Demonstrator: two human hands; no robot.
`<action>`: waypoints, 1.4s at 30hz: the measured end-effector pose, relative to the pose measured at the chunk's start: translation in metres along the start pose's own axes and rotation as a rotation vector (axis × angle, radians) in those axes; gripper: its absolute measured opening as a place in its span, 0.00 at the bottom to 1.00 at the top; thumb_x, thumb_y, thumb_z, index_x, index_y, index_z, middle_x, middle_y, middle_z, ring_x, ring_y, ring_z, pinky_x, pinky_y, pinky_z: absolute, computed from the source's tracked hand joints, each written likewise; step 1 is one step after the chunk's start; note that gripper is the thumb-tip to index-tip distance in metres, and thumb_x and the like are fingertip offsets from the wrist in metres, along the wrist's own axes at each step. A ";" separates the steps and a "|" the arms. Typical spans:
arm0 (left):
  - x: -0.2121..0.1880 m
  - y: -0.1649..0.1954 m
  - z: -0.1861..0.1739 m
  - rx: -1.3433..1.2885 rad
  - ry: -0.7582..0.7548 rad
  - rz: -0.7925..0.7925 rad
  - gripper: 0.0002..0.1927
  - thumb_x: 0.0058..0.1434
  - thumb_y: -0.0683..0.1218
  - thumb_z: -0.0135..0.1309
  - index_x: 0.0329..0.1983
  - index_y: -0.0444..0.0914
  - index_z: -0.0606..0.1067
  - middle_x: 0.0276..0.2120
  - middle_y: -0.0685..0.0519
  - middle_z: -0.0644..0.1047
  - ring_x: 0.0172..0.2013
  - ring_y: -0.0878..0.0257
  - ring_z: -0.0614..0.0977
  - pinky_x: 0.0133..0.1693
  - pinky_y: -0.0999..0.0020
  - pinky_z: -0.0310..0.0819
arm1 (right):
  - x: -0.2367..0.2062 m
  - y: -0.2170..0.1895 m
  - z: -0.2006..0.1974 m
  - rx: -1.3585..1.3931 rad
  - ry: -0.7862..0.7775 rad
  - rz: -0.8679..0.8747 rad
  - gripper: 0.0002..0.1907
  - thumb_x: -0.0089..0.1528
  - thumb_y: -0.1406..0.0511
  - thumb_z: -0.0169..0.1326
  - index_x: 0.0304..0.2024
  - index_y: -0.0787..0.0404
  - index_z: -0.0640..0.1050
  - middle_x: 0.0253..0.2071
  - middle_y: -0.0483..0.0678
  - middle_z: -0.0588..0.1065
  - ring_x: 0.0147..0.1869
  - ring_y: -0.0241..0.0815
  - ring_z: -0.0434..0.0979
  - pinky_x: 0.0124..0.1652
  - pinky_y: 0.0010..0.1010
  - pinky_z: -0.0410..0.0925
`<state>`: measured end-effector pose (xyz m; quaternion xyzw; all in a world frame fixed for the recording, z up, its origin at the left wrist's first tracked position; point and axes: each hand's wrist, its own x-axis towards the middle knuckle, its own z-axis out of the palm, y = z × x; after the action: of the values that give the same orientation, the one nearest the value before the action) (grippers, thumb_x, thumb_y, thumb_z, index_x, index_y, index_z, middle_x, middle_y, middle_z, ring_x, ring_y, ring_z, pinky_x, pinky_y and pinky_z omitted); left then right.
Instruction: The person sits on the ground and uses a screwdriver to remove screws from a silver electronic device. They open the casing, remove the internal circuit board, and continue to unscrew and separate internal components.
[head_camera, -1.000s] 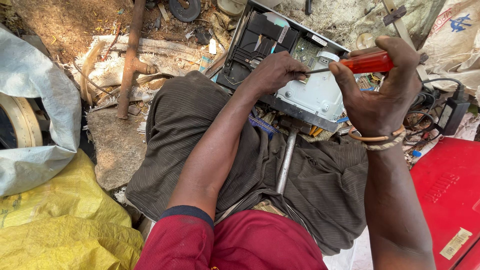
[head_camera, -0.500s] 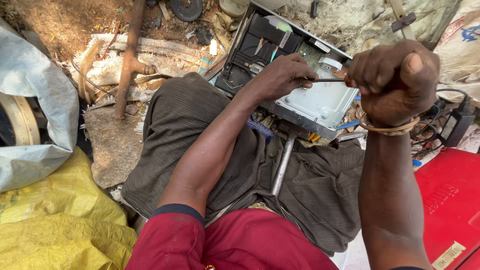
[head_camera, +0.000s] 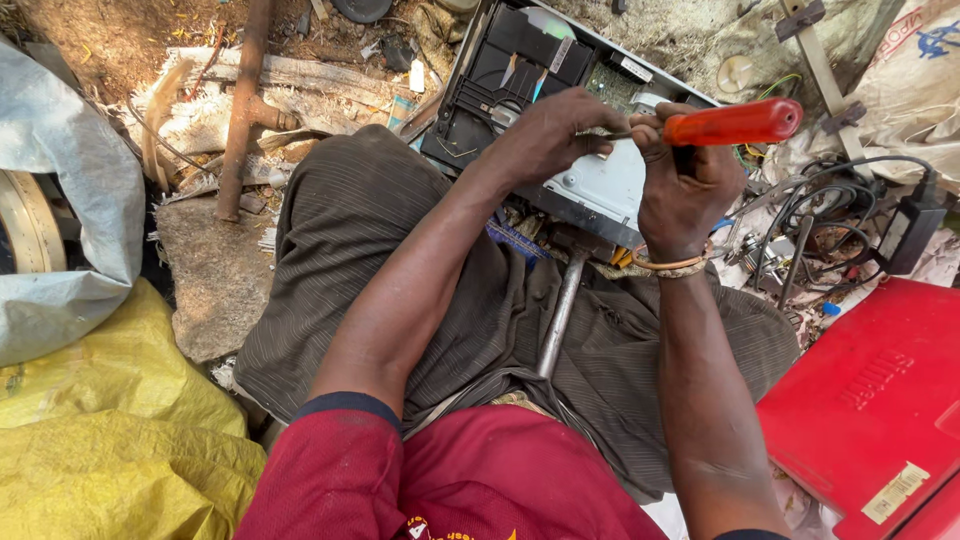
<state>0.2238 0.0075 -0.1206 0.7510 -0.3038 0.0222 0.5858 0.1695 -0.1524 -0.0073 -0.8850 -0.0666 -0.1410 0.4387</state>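
An opened black electronic device (head_camera: 500, 90) with a grey metal drive box (head_camera: 605, 185) rests on my knees. My left hand (head_camera: 550, 135) presses on top of the drive box, fingers curled, beside the screwdriver's shaft. My right hand (head_camera: 680, 185) is closed around a screwdriver with an orange-red handle (head_camera: 735, 122). The handle points right and the shaft points left toward my left hand. The tip is hidden between the two hands.
A hammer with a metal handle (head_camera: 560, 310) lies in my lap. A red case (head_camera: 870, 400) sits at the right, with tangled black cables and an adapter (head_camera: 905, 235) above it. Yellow sacks (head_camera: 110, 430) and a grey sack (head_camera: 60, 220) lie at the left, a rusty pipe (head_camera: 240, 110) beyond.
My right hand has turned and dropped closer to the device, swinging the screwdriver handle out to the right. My left hand stays on the drive box.
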 end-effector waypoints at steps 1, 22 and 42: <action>0.001 0.001 0.001 -0.005 0.023 0.079 0.09 0.67 0.44 0.58 0.50 0.41 0.81 0.43 0.52 0.82 0.46 0.57 0.82 0.46 0.62 0.78 | 0.000 0.000 -0.002 0.094 -0.020 -0.002 0.13 0.72 0.65 0.64 0.54 0.67 0.78 0.45 0.48 0.83 0.51 0.40 0.86 0.52 0.31 0.79; 0.004 0.001 -0.008 0.398 -0.121 -0.090 0.28 0.40 0.54 0.72 0.46 0.45 0.80 0.53 0.54 0.77 0.61 0.50 0.70 0.62 0.47 0.62 | -0.009 0.005 0.009 -0.302 -0.077 -0.133 0.11 0.64 0.68 0.69 0.46 0.59 0.80 0.41 0.47 0.82 0.49 0.43 0.83 0.49 0.34 0.75; -0.006 -0.023 0.017 0.720 -0.150 -0.028 0.06 0.55 0.35 0.58 0.27 0.39 0.80 0.62 0.43 0.70 0.69 0.43 0.58 0.66 0.36 0.47 | -0.015 0.002 -0.016 0.240 0.016 -0.032 0.11 0.74 0.77 0.54 0.58 0.65 0.74 0.54 0.56 0.80 0.62 0.46 0.83 0.61 0.34 0.79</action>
<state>0.2250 -0.0020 -0.1479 0.9128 -0.3082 0.0647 0.2601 0.1527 -0.1666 -0.0040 -0.8238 -0.0937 -0.1462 0.5396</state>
